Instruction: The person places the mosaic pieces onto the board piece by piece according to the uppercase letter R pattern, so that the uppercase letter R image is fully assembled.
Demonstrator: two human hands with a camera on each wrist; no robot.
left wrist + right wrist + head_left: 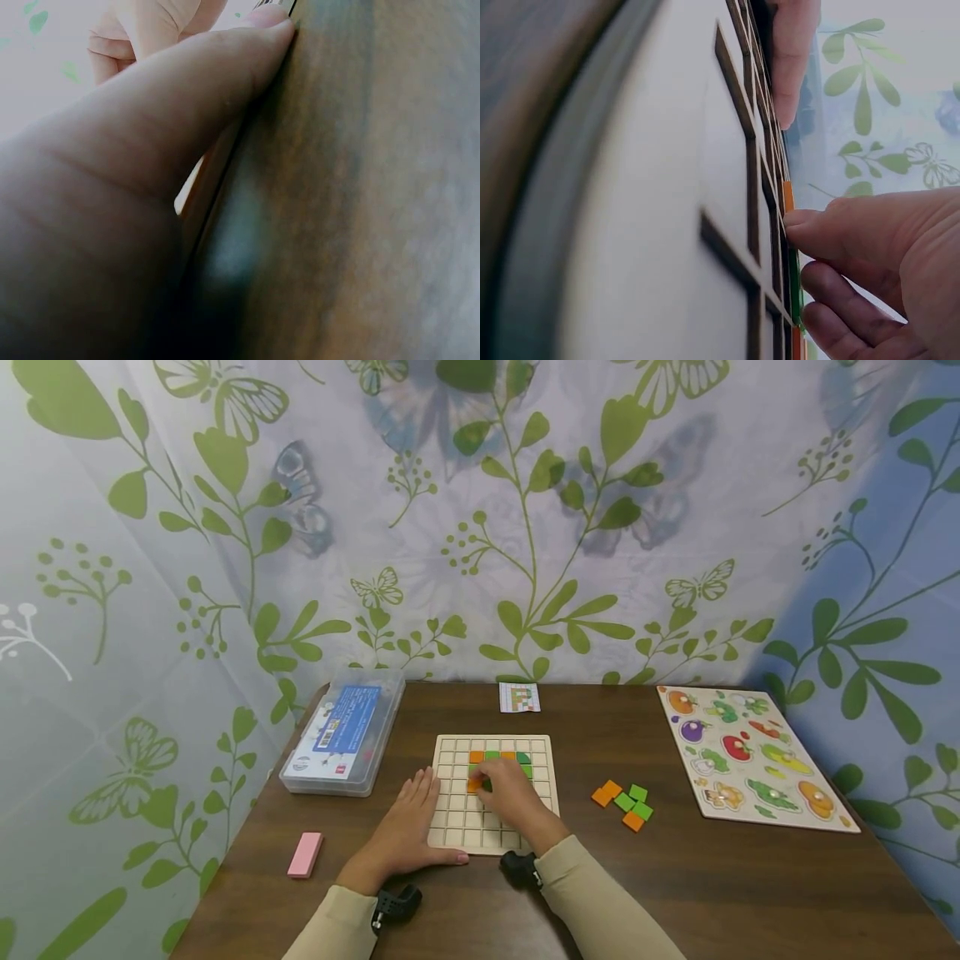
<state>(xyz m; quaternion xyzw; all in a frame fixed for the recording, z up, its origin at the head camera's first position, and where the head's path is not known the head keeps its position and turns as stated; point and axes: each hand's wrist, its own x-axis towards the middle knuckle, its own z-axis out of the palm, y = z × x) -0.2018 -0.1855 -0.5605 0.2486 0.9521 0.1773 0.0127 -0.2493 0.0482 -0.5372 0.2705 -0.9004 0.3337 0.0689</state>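
A pale wooden grid board (453, 818) lies on the table, with orange and green tiles (527, 772) in its upper squares. My left hand (408, 827) rests along the board's left edge, fingers straight and thumb (225, 64) at the near edge. Over the middle of the board, my right hand (510, 789) has its thumb and curled fingers at a dark green tile (795, 292), which it pinches low over the squares. Beside that one sits an orange tile (473, 786), close to the thumb tip. Part of the tile pattern is hidden under the right hand.
Loose orange and green tiles (624, 802) lie right of the board. A small pattern card (520, 697) is behind it. At the left stand a clear plastic box (341, 735) and a pink block (305, 855). A vegetable puzzle board (708, 735) lies at the far right.
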